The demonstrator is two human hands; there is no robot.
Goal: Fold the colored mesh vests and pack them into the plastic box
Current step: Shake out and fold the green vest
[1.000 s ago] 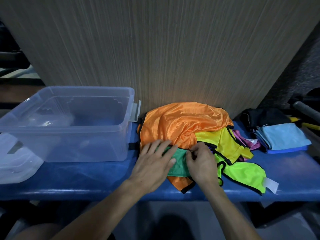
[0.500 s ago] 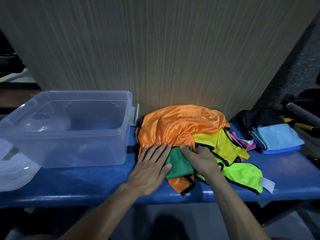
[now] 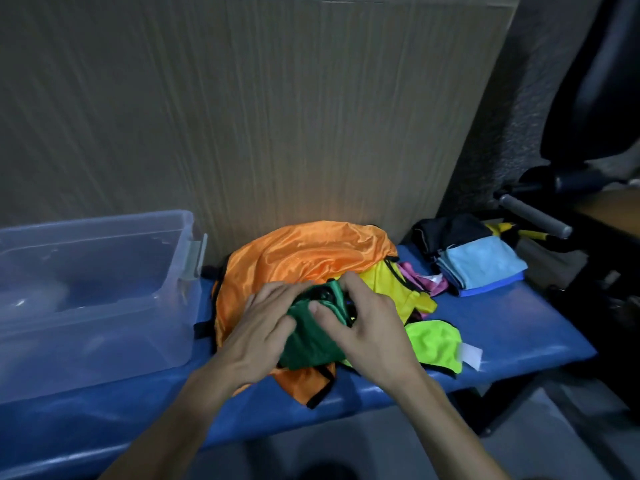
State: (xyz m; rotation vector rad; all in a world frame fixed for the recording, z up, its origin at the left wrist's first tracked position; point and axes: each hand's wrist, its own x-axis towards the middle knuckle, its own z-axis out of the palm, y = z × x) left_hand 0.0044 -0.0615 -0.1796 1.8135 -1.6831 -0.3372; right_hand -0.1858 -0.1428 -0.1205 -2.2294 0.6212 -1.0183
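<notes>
A pile of mesh vests lies on the blue bench (image 3: 512, 327): a big orange vest (image 3: 304, 254) at the back, a yellow one (image 3: 398, 289), a lime one (image 3: 433, 344) and a pink one (image 3: 419, 280). On top of the pile sits a bunched dark green vest (image 3: 308, 337). My left hand (image 3: 263, 327) lies over its left side with fingers spread. My right hand (image 3: 363, 327) grips its right side, fingers curled over the top edge and thumb pressing the cloth. The clear plastic box (image 3: 187, 337) stands at the left with nothing in it.
A folded light blue cloth (image 3: 481, 265) and a black cloth (image 3: 446, 230) lie at the bench's right end. Behind the bench stands a tall cardboard panel (image 3: 277, 116). Dark equipment with a grey-handled bar (image 3: 533, 216) is at the far right.
The green vest has been gathered up from flat into a thicker bundle. My right hand has moved from its right edge to curl over the top of it. The camera has swung to the right.
</notes>
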